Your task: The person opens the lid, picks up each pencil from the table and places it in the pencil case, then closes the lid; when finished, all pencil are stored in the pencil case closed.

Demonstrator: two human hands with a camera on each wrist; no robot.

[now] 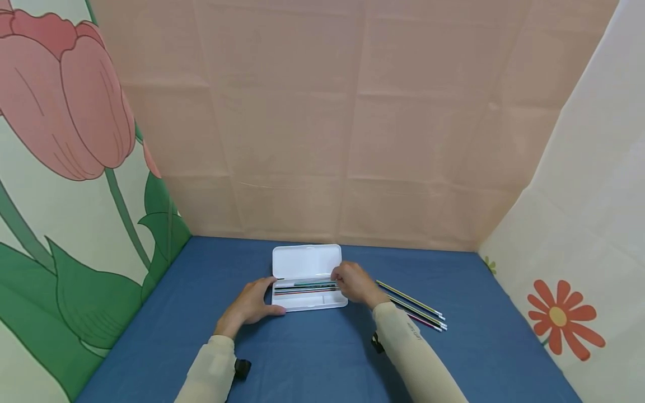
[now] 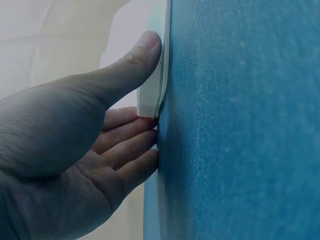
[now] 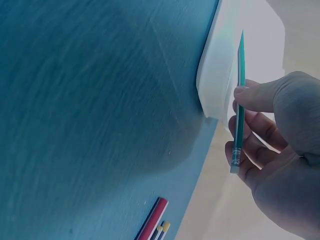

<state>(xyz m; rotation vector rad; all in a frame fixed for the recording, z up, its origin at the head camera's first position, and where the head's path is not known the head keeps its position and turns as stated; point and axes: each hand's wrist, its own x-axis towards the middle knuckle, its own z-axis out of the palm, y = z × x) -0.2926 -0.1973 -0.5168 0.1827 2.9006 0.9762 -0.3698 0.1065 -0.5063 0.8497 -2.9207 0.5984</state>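
1. Near the back edge of the counter [image 1: 302, 358], a white box [image 1: 312, 307] is seen, with its lid [image 1: 306, 262] opened on the far side and some thin pencils [image 1: 306, 291] laid in it the long way.
2. Over the box's right end, a green pencil [image 3: 240, 120] is held. It is pinched by the right grip [image 1: 355, 281], thumb against fingers.
3. What seems to matter most is how it lines up: from the right grip, the green pencil is stretched out to the left, along the box's long side and the counter's back edge.
4. Its sharp tip is pointed at the counter's left edge, and its rubber end is turned to the right. Whether the box is touched by it cannot be told.
5. The left grip [image 1: 252, 302] is farther off. The box's left end is held between its spread thumb and fingers.
6. Toward the counter's right edge, loose pencils [image 1: 417, 311] are slanted toward the front right corner.
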